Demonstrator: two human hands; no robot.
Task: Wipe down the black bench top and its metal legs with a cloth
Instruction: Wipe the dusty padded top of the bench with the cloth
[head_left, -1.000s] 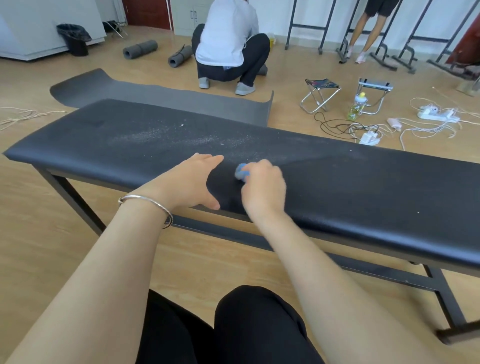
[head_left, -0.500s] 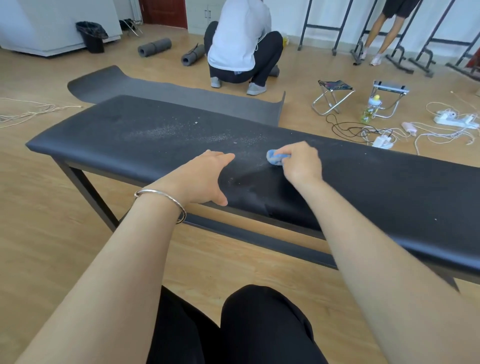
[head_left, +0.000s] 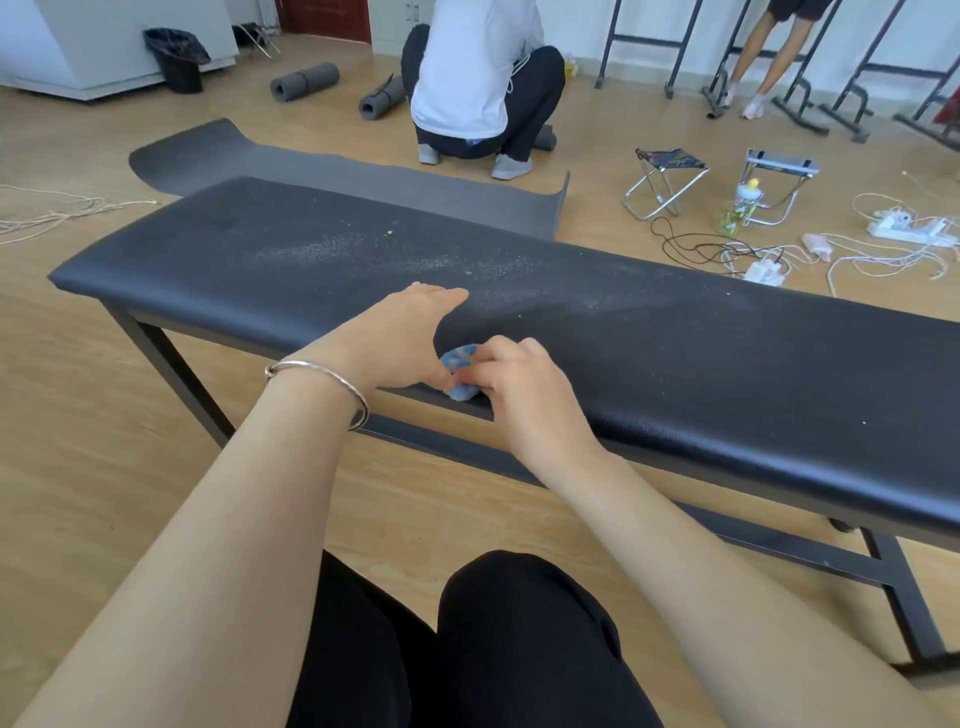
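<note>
Cloth (head_left: 458, 370) (small, blue, bunched) sits at the near edge of the black bench top (head_left: 675, 353), pinched in the curled fingers of the right hand (head_left: 519, 387), while the left hand (head_left: 400, 338) lies flat beside it, fingers straight and together.

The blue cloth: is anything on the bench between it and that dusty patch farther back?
No loose object. Only the left hand, resting flat on the bench top beside the cloth, lies toward the dust; straight ahead is bare.
</note>
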